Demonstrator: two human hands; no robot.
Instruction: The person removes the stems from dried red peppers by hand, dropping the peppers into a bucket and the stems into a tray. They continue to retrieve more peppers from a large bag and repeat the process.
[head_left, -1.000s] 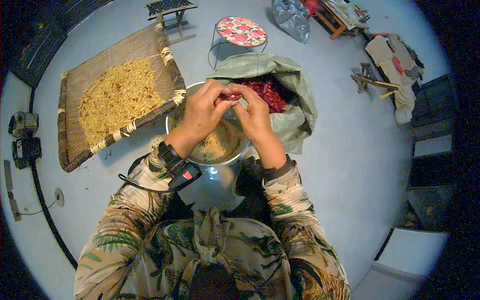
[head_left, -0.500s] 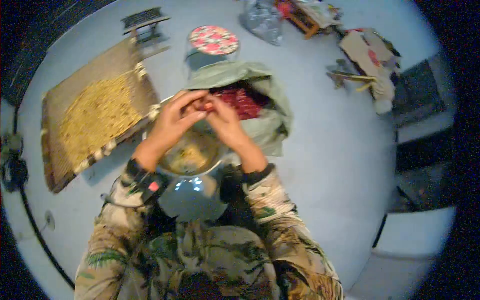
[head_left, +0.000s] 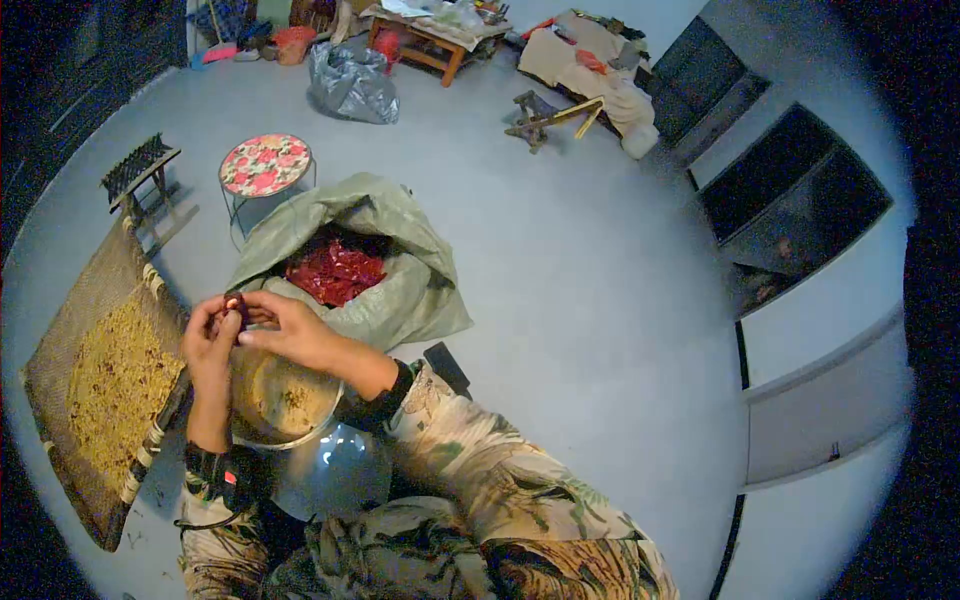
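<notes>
My left hand (head_left: 212,345) and my right hand (head_left: 290,332) meet above the rim of a metal basin (head_left: 285,395). Both are closed on a small dark red piece (head_left: 234,303), which looks like a dried chili, with a pale spot at its top. Some yellowish bits lie in the bottom of the basin. Just beyond my hands stands an open green woven sack (head_left: 400,290) with dark red dried pods (head_left: 340,272) inside. A shiny rounded surface (head_left: 335,470) shows below the basin, near my lap.
A woven tray (head_left: 60,360) with yellow seeds lies at the left. Behind the sack stand a floral round stool (head_left: 265,165) and a small dark stool (head_left: 140,170). Farther back are a grey plastic bag (head_left: 352,85), a low wooden table (head_left: 430,50) and a cloth-covered pile (head_left: 590,70).
The view has swung right, so the sack, tray and stools appear farther left and lower. My hands remain together over the basin, now near its left side, with the small red piece between them.
</notes>
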